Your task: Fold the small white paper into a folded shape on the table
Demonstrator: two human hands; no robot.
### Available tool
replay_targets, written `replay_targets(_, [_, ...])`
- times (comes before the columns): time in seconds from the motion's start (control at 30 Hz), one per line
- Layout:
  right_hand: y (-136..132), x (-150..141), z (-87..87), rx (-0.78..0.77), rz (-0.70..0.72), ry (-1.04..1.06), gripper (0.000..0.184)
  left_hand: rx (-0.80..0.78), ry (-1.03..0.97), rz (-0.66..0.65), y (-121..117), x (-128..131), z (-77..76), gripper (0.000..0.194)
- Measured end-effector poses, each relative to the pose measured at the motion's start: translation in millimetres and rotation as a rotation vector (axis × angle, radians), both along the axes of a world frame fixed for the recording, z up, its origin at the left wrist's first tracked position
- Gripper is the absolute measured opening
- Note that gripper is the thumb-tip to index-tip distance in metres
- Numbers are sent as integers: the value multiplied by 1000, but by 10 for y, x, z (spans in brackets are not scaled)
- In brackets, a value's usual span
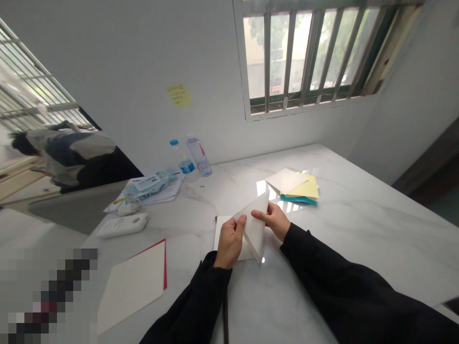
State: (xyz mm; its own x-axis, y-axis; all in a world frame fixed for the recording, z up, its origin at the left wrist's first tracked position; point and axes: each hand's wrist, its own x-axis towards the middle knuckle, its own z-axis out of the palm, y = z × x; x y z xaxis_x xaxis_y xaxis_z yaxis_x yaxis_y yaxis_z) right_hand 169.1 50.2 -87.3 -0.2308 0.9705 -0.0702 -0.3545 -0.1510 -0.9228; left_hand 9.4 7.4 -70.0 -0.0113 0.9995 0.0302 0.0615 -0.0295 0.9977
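A white sheet of paper [256,224], folded into a triangle, is held up a little above the marble table [358,224]. My left hand [229,241] pinches its left edge with thumb on top. My right hand [275,219] pinches the right edge near the upper corner. Both arms wear black sleeves. Another white sheet [223,229] lies flat on the table under the folded one, partly hidden by my left hand.
A stack of white, yellow and blue sheets [297,187] lies beyond my hands. A white-and-red sheet [134,282] lies front left. A white device [124,224], papers [150,187] and two water bottles [191,155] stand at the back left. A person [68,157] is far left.
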Motion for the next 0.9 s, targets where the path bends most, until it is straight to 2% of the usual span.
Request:
replay_targets(0.27, [-11, 57, 58, 37, 151, 53, 52, -6, -37, 12, 20, -22, 5, 57])
replay_targets(0.53, [-24, 55, 45, -3, 122, 12, 66, 93, 59, 7, -27, -33, 78, 46])
replay_targets(0.9, [-31, 66, 69, -14, 131, -1, 65, 89, 44, -5, -32, -29, 87, 43])
